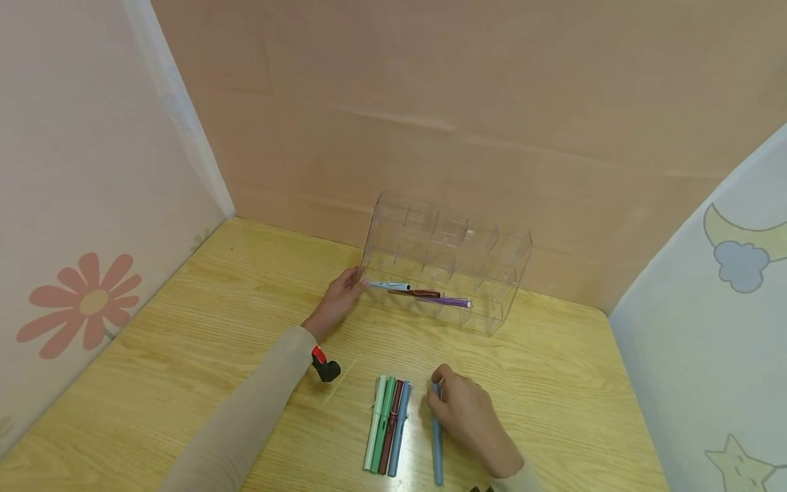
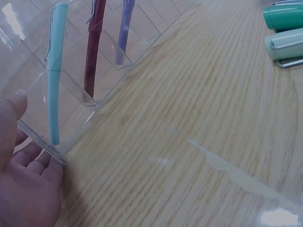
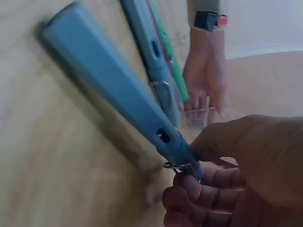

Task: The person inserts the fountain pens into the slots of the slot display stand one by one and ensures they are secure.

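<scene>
My left hand (image 1: 337,301) grips the lower left corner of a clear divided pen rack (image 1: 455,239), thumb in front and fingers behind its edge in the left wrist view. In the rack's lowest row lie a light blue pen (image 2: 55,71), a dark red pen (image 2: 93,52) and a purple pen (image 2: 124,33). My right hand (image 1: 468,410) pinches a blue pen (image 3: 113,80) at its clip end, between thumb and fingers. To its left on the table lie a pale green pen (image 1: 375,427), a green pen (image 1: 384,427), a maroon pen (image 1: 391,429) and another blue pen (image 1: 400,429), side by side.
The wooden table (image 1: 553,383) meets a brown backdrop (image 1: 430,102) behind the rack. Patterned white panels stand at the left (image 1: 74,205) and right (image 1: 707,355). A black and red wrist device (image 1: 326,367) sits on my left wrist.
</scene>
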{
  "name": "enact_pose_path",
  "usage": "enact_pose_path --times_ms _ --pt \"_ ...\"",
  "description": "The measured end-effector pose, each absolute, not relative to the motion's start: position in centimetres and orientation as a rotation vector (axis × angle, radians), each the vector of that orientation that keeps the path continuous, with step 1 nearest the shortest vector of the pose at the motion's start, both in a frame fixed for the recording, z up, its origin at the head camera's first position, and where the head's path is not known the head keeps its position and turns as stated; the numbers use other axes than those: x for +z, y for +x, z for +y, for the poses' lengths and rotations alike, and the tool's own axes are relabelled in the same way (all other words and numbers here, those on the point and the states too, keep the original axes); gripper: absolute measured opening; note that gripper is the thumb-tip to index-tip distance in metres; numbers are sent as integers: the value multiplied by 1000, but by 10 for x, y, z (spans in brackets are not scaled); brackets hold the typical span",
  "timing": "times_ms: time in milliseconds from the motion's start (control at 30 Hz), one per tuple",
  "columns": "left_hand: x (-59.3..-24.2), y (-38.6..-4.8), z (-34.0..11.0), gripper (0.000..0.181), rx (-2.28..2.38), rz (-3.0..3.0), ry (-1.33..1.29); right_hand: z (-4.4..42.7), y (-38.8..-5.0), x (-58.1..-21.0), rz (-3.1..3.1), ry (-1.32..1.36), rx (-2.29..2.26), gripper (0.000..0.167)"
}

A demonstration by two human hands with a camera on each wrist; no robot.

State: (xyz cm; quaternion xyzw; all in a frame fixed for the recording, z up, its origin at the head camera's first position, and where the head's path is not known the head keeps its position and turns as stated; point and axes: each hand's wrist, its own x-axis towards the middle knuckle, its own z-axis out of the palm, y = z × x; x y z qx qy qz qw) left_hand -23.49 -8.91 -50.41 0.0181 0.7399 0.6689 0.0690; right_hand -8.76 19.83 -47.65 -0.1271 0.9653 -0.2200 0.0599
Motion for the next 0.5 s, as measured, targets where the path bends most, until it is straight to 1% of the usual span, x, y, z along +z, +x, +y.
enact_pose_path --times_ms 500 --pt "-504 -236 -89 61 1989 2254 49 216 -92 -442 3055 -431 -721 15"
